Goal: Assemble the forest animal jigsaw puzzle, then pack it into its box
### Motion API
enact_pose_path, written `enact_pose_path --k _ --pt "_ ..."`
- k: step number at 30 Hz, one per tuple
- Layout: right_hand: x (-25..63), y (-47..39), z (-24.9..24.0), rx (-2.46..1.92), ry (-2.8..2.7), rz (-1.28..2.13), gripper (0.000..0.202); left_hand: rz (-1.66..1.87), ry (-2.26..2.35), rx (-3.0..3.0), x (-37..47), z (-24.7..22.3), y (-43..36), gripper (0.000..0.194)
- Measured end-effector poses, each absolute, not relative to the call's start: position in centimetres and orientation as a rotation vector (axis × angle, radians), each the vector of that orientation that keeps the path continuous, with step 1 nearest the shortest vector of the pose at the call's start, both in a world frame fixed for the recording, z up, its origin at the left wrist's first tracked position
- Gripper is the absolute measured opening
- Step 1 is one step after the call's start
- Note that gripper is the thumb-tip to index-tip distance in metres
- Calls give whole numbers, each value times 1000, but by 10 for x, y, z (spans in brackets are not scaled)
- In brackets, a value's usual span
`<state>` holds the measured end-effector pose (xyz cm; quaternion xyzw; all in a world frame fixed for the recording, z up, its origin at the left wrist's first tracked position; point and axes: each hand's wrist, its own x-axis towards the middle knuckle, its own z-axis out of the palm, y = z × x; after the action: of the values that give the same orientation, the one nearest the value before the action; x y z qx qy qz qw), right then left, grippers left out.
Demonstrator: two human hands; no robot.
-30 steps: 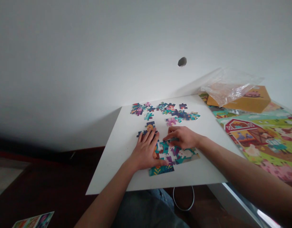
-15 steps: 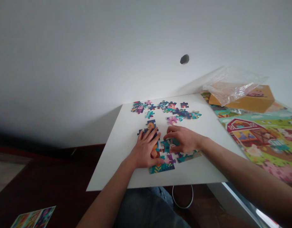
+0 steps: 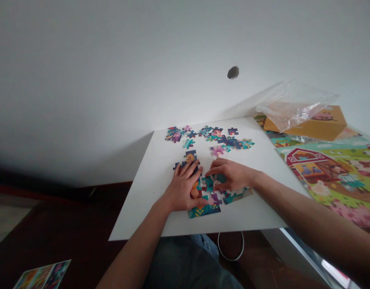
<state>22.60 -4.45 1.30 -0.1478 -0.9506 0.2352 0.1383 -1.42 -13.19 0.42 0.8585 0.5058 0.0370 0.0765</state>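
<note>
My left hand (image 3: 181,191) lies flat with fingers spread over a joined group of puzzle pieces (image 3: 204,210), covering part of it. At that group's right side, my right hand (image 3: 230,174) holds a teal puzzle piece with a white rabbit (image 3: 215,180) between thumb and fingers. The piece is down at table level beside the joined pieces; whether its tabs are fully locked cannot be seen. Below my right hand is another teal puzzle piece (image 3: 233,197), partly hidden by the hand. A dark piece with an orange figure (image 3: 190,155) sits just beyond my left fingertips.
Loose puzzle pieces lie toward the back of the white table (image 3: 143,200), near the wall. To the right are a farm picture sheet (image 3: 332,172), a yellow-orange box (image 3: 332,124) and a clear plastic bag (image 3: 296,106). A printed card (image 3: 43,275) lies low at left.
My right hand and the rabbit piece have shifted very slightly left, toward the joined pieces. My left hand stays pressed in place. The whole view has tilted a little.
</note>
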Motion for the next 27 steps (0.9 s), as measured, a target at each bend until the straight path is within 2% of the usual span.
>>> enact_pose_path --k 7,27 --pt "224 -48 14 -375 -2746 694 38 115 1515 2562 -13 6 -132 106" --pt "224 -54 12 -457 -2735 677 37 85 1540 2554 -12 7 -132 106"
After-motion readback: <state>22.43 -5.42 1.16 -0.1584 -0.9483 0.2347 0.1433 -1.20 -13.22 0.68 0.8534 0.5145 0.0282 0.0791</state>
